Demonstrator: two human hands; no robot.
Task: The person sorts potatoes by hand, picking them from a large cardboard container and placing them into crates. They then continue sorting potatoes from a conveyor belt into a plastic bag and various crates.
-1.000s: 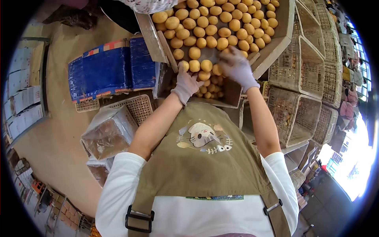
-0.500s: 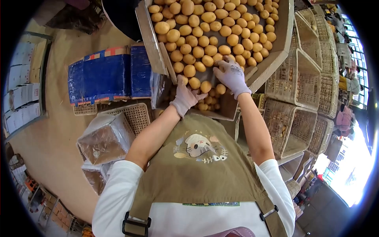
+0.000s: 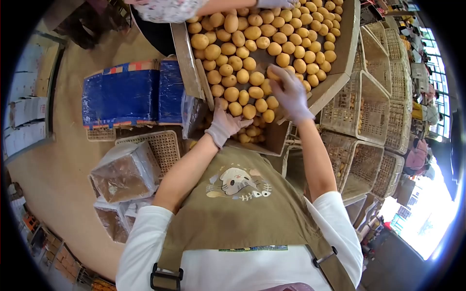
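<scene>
Fruits (image 3: 242,76) in tray (image 3: 184,53) | left hand (image 3: 224,123) spread against lowest ones | right hand (image 3: 292,94) laid over others, grip unclear

Round, golden-yellow fruits (image 3: 252,33) with smooth skin lie packed in a single layer across a sloping wooden tray (image 3: 186,53), all roughly alike in size. At the tray's lower end they bunch together at a narrow opening. A smaller heap (image 3: 250,132) lies in the cardboard box (image 3: 272,141) just beneath. One fruit (image 3: 272,74) sits partly covered by the fingers of the right hand (image 3: 291,94).
</scene>
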